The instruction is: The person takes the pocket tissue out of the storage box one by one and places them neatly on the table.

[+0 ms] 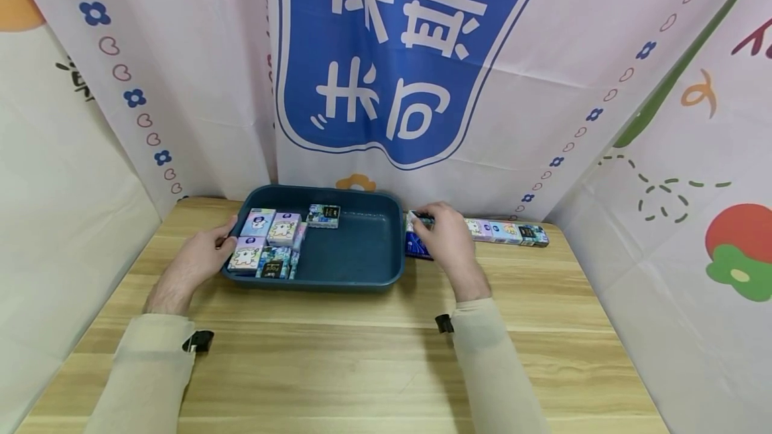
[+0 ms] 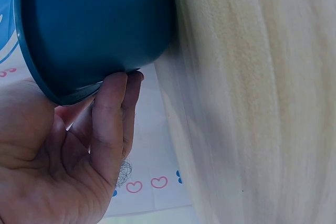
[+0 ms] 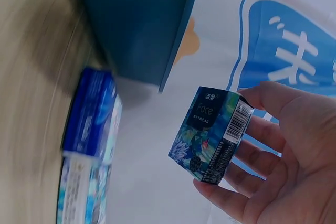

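Observation:
My left hand [image 1: 196, 260] grips the left end of a dark teal plastic tub [image 1: 356, 256], thumb at the rim and fingers against the outer wall [image 2: 100, 24]. Several small tissue packs sit in the tub's left half, among them a pink one [image 1: 246, 254] and a lilac one [image 1: 283, 228]; a blue-green floral pack [image 1: 324, 215] lies apart near the back wall. Beyond the tub's right end, my right hand [image 1: 449, 236] holds a blue-green "Face" tissue pack [image 3: 205, 132] between thumb and fingers, raised above the row of packs there.
A row of tissue packs runs right from the tub along the table's back edge, from a dark blue pack [image 1: 417, 246] to a floral one [image 1: 533, 235]. Behind the wooden table [image 1: 338, 360] hangs a printed curtain [image 1: 211, 86], with more printed cloth at both sides.

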{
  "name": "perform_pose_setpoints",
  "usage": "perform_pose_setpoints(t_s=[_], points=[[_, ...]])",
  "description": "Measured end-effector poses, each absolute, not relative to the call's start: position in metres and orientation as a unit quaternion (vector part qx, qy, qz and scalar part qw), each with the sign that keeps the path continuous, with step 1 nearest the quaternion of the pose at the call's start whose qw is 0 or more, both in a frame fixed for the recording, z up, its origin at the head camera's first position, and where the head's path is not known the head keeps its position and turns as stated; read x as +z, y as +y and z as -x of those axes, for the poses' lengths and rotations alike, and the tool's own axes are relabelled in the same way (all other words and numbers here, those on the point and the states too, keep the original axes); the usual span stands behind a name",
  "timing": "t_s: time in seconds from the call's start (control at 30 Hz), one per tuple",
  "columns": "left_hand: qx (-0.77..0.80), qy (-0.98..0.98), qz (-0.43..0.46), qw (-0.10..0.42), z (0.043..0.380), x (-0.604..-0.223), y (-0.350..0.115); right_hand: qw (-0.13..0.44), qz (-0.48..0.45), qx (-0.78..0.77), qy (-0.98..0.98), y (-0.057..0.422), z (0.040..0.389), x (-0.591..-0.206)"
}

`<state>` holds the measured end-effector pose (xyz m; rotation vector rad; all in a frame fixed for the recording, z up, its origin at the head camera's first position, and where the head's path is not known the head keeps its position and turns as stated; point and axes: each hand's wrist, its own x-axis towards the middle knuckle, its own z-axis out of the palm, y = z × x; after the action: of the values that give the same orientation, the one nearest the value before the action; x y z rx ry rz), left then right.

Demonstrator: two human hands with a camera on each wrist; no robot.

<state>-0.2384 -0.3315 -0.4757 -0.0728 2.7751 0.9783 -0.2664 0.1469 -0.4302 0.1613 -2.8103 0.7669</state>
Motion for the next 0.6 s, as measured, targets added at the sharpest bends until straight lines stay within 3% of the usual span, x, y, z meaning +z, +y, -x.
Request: perform_pose_setpoints(t_s=[0.6], points=[[0.317,0.945,0.011,0.081,0.238,-0.476,-0.331,0.067,0.009,0.262,-0.963,0.211,0.272,-0.449]])
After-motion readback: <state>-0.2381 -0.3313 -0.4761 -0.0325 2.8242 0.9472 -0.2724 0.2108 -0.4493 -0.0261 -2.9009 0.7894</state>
